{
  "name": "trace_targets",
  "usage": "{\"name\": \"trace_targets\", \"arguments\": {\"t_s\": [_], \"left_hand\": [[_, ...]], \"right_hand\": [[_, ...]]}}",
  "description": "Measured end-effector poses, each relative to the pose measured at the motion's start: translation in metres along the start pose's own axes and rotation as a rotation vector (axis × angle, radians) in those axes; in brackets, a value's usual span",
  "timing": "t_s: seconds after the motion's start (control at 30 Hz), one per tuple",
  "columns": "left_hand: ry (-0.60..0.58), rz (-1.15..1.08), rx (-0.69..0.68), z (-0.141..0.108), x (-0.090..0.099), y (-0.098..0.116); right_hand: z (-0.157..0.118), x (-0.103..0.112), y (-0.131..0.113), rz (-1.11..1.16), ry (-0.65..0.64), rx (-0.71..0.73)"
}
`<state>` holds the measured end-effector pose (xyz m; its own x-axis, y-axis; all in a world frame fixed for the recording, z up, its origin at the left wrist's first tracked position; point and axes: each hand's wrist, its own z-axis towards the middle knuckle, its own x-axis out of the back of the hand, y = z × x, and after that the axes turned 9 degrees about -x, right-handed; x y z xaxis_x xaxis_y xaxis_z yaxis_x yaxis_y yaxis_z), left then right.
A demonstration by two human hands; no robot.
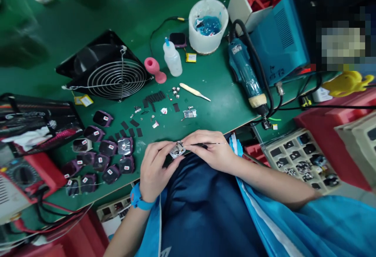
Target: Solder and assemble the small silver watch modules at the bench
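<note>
At the near table edge, my left hand (155,167) grips a small white smartwatch case (178,150) between thumb and fingers, its open inside facing up. My right hand (213,151) is closed in a pinch on a thin dark tool (205,144) that looks like tweezers. The fingertips of that hand meet the case, and its tip is hidden there. Just beyond lie a small circuit board (190,113), black foam pieces (154,97) and tiny metal parts (175,91). A pale-handled pointed tool (194,91) rests farther off.
Several finished-looking watch bodies (108,147) spread left, below a black fan (108,71). Behind stand a squeeze bottle (172,58), a pink holder (155,70) and a white tub (208,26). An electric screwdriver (245,69) with its cable lies right, beside a blue box (280,41).
</note>
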<state>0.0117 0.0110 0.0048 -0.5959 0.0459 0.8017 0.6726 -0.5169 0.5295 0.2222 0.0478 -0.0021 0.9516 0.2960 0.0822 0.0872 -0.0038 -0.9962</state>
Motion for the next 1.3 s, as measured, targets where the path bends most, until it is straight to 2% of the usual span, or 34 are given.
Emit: {"name": "trace_targets", "arguments": {"t_s": [0.4,0.67,1.3], "left_hand": [[0.005,0.002,0.005,0.0005,0.0003,0.0017],[0.019,0.013,-0.022,0.0001,-0.0013,-0.0014],[0.028,0.005,-0.041,-0.0006,-0.002,-0.0021]], "right_hand": [[0.0007,-0.0025,0.0008,-0.056,0.053,0.011],[0.0002,-0.0052,0.0009,-0.009,0.09,-0.029],[0.0062,-0.0013,-0.0028,0.061,0.039,-0.117]]}}
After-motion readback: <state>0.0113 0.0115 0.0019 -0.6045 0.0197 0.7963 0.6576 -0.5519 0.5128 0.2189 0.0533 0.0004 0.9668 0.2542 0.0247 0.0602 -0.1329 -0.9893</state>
